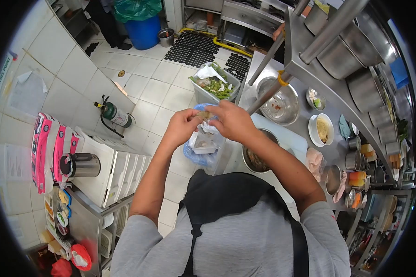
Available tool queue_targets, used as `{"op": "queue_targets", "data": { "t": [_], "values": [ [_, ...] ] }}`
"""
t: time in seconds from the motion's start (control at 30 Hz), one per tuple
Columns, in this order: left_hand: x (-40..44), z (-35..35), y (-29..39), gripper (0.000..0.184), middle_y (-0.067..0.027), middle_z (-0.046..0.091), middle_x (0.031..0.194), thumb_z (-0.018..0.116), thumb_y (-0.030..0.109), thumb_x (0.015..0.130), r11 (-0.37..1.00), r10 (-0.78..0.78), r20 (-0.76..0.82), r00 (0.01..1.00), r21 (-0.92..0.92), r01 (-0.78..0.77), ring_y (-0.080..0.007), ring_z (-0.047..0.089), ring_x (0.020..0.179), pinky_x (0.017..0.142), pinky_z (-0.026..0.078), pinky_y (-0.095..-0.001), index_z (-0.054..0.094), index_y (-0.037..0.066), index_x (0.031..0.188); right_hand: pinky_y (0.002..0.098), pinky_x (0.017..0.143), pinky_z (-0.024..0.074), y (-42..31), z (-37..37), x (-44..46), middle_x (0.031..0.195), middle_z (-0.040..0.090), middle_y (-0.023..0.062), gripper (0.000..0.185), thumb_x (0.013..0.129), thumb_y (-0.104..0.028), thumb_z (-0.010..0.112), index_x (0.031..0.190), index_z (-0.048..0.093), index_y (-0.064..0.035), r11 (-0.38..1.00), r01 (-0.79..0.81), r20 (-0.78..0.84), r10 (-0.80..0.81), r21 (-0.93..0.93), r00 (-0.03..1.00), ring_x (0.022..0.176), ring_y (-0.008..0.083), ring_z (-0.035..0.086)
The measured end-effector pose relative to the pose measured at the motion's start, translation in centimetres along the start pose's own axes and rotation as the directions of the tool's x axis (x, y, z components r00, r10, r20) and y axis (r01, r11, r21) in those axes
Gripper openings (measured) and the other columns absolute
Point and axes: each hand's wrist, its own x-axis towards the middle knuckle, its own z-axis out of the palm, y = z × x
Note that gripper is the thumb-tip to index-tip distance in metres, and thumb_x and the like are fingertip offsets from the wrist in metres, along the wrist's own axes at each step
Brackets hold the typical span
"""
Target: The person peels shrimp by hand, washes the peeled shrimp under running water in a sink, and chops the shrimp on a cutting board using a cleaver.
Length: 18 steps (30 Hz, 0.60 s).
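Between my two hands is a small greyish-brown shrimp (202,114), partly covered by the fingers. My left hand (182,126) pinches it from the left, thumb against forefinger. From the right, my right hand (231,121) has its bent fingers closed on the same shrimp. Below both hands stands a bin with a blue liner (192,158), with a white plastic tub (205,147) and crumpled wrapping inside. A steel pot (260,159) holding dark, greyish pieces sits on the counter under my right forearm.
A clear bin of green scraps (217,87) stands ahead. On the right counter are a steel bowl (277,99), a white bowl (321,130) and a white cutting board (296,147), beneath a shelf (319,74) of pots. Left are drawers (120,177) and a fire extinguisher (115,114).
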Motion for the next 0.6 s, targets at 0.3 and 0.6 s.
{"op": "queue_targets", "data": {
  "t": [0.3, 0.6],
  "values": [
    [-0.2, 1.7, 1.0, 0.027, 0.0031, 0.064, 0.081, 0.066, 0.028, 0.106, 0.983, -0.1, 0.126, 0.987, -0.141, 0.117, -0.0075, 0.054, 0.066, 0.06, 0.044, -0.0245, 0.072, 0.004, 0.096, 0.0464, 0.077, 0.0582, 1.8, 0.3, -1.1, 0.096, 0.066, 0.0111, 0.03, 0.091, -0.028, 0.078, 0.113, 0.074, -0.0089, 0.967, 0.254, -0.167, -0.251, -0.005, 0.953, 0.094, 0.0333, 0.07],
    [-1.1, 3.8, 2.2, 0.026, 0.0057, 0.055, 0.074, 0.064, 0.028, 0.107, 0.92, -0.191, 0.204, 0.96, -0.303, 0.247, -0.0063, 0.047, 0.06, 0.056, 0.037, -0.0223, 0.068, 0.008, 0.09, 0.0473, 0.078, 0.0579, 1.5, 0.3, -3.0, 0.09, 0.069, 0.0144, 0.017, 0.093, -0.021, 0.067, 0.09, 0.069, -0.0046, 0.98, 0.198, -0.166, -0.201, -0.036, 0.965, 0.087, 0.0354, 0.071]
  ]
}}
